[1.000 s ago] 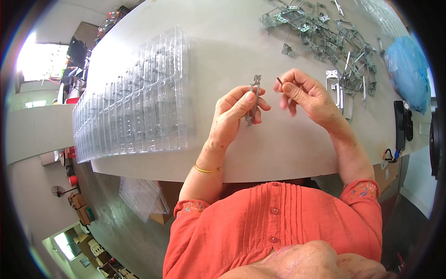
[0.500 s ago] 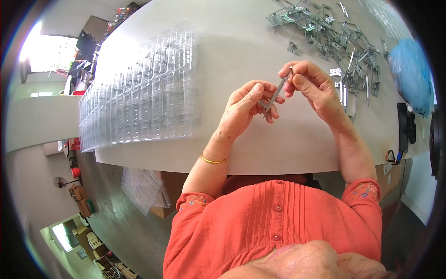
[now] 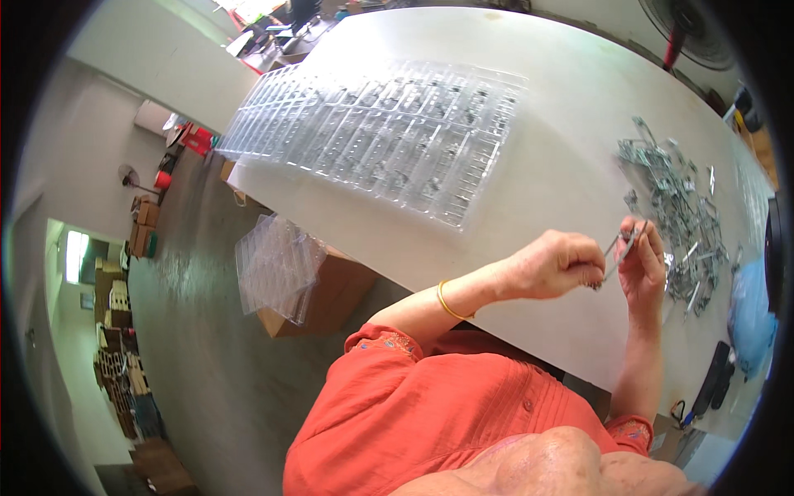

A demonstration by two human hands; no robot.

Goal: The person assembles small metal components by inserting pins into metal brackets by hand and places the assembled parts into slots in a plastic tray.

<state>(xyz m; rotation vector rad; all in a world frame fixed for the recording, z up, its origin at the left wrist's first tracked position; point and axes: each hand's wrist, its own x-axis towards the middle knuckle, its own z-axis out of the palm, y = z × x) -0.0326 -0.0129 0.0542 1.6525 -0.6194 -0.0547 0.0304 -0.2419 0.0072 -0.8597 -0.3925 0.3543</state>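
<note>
**Two hands, one small metal clip**

While both hands are up over the table (image 3: 529, 107), they meet at about 3 o'clock in the view. The left hand (image 3: 550, 264) is curled into a loose fist, and its fingers pinch the low end of a thin metal clip (image 3: 626, 240). The right hand (image 3: 643, 269) stands just beside it, at the left hand's 3 o'clock. Its fingertips hold the top part of the same clip. So both hands are closed on the clip, and it hangs in the air a bit above the table, tilted, with its top end toward 1 o'clock. How the clip is bent or what it is made of inside is too small to tell.

A gold bangle (image 3: 447, 302) sits on the left wrist.

A pile of clips (image 3: 674, 198) just like it lies on the table at 12 o'clock from the right hand, very near the fingers.

Well apart from the hands, at 10 o'clock, a wide clear tray (image 3: 372, 140) with many small pockets lies flat on the table. Some pockets have little metal bits in them.

A blue bag (image 3: 751, 310) lies at the table's edge, at 3 o'clock from the hands.

On the floor at 8 o'clock, more clear trays (image 3: 277, 264) rest on a brown box (image 3: 331, 293).
</note>
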